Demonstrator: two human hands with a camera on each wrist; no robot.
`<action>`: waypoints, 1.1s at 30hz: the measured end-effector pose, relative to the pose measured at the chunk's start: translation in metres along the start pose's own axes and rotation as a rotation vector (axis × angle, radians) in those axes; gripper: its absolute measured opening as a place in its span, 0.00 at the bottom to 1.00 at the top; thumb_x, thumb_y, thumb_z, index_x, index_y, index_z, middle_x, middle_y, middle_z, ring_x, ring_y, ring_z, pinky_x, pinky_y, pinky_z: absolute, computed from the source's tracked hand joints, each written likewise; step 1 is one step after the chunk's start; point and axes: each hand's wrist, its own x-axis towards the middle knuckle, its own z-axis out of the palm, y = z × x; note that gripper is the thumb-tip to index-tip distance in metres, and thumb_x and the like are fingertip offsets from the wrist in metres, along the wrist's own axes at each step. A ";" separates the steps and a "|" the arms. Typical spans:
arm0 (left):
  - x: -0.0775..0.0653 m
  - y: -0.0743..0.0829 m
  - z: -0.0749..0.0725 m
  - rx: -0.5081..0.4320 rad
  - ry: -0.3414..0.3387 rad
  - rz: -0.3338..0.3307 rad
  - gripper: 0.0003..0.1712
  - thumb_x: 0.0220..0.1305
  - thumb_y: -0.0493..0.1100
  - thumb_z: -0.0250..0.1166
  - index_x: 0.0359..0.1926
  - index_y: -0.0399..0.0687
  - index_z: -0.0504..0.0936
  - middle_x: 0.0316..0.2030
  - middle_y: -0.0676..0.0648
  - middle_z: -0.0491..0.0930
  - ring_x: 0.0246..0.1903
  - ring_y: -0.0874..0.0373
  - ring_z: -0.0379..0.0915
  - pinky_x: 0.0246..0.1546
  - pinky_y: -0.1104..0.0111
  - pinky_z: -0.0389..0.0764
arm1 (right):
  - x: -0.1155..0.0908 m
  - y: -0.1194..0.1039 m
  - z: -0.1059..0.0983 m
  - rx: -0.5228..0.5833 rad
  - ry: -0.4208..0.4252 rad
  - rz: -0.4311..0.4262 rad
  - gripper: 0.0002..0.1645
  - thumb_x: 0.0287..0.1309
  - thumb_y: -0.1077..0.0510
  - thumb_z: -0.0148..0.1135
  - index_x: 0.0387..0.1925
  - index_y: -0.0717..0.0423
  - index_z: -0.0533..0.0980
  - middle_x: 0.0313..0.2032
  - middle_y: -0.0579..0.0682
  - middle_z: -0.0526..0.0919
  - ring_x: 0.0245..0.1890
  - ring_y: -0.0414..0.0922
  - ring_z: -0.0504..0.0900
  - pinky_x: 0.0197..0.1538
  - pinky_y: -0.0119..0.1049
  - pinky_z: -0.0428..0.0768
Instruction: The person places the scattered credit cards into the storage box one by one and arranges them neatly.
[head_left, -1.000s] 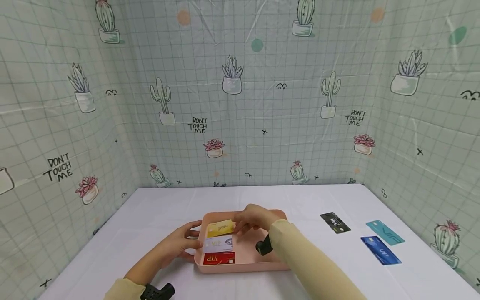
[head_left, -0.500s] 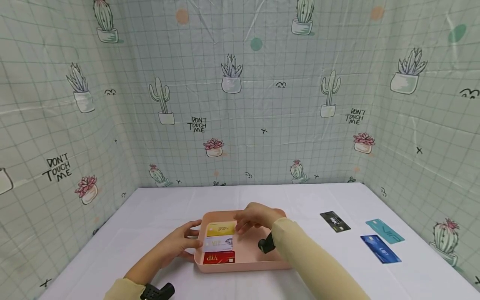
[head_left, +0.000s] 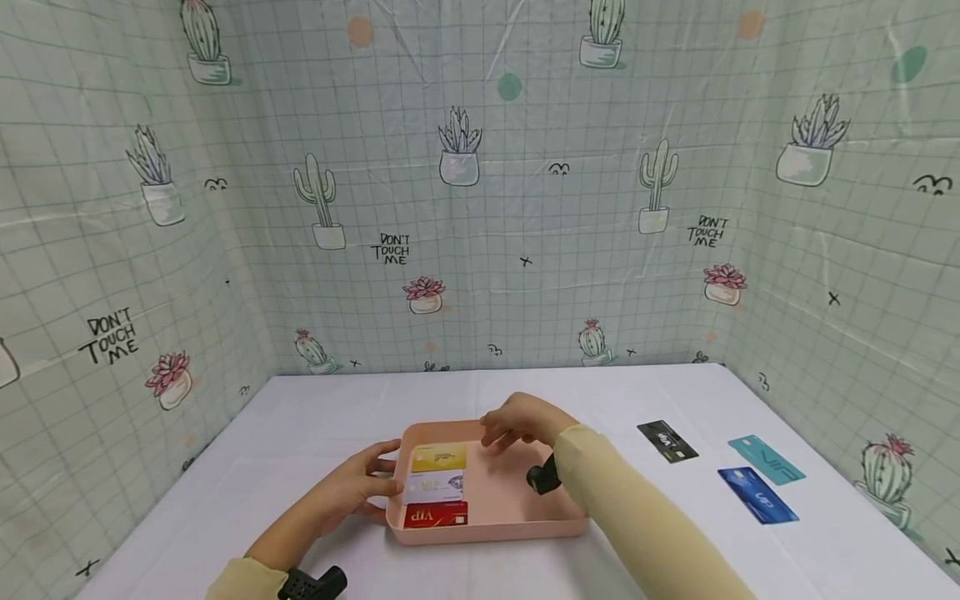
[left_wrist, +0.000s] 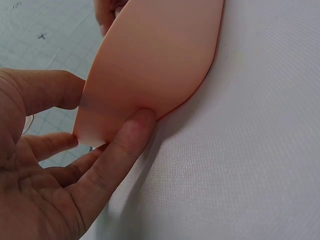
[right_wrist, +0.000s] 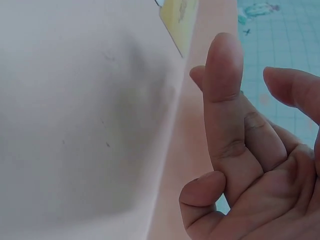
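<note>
A shallow pink tray [head_left: 487,531] lies on the white table. On its left side are a yellow card [head_left: 439,457], a silver-white VIP card [head_left: 435,485] and a red VIP card [head_left: 436,515], one below another. My left hand [head_left: 360,483] grips the tray's left edge; in the left wrist view, fingers [left_wrist: 132,135] touch the outer wall [left_wrist: 160,55]. Over the tray's far side, my right hand [head_left: 525,418] holds nothing. Its fingers are loosely bent, with the thumb apart, and the yellow card's corner [right_wrist: 177,25] shows beyond them.
To the right of the tray lie a black card [head_left: 667,442], a teal VIP card [head_left: 767,459] and a blue VIP card [head_left: 757,496]. A grid-patterned cloth [head_left: 525,208] with cactus prints encloses the table's back and sides.
My right hand has released the yellow card, which now lies straight above the silver-white one, and has lifted away up and right. My left hand stays at the tray.
</note>
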 end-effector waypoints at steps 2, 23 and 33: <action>0.000 -0.001 0.000 -0.002 0.008 0.000 0.46 0.60 0.32 0.69 0.77 0.42 0.61 0.64 0.32 0.73 0.53 0.43 0.80 0.42 0.49 0.89 | -0.001 0.000 -0.003 -0.005 0.010 0.003 0.24 0.71 0.47 0.58 0.53 0.61 0.84 0.41 0.54 0.92 0.44 0.45 0.91 0.56 0.49 0.76; -0.002 0.002 0.000 0.003 -0.013 0.005 0.45 0.62 0.34 0.68 0.78 0.42 0.60 0.66 0.30 0.70 0.54 0.43 0.80 0.44 0.50 0.89 | -0.009 0.021 -0.047 0.078 0.140 0.074 0.26 0.68 0.50 0.59 0.60 0.61 0.81 0.47 0.50 0.91 0.35 0.40 0.90 0.23 0.26 0.57; -0.002 0.001 -0.001 0.001 -0.009 0.000 0.44 0.62 0.34 0.68 0.77 0.42 0.61 0.65 0.30 0.71 0.53 0.43 0.80 0.44 0.50 0.89 | -0.016 0.039 -0.067 0.114 0.187 0.089 0.25 0.70 0.52 0.58 0.59 0.65 0.80 0.47 0.53 0.91 0.27 0.34 0.86 0.23 0.24 0.59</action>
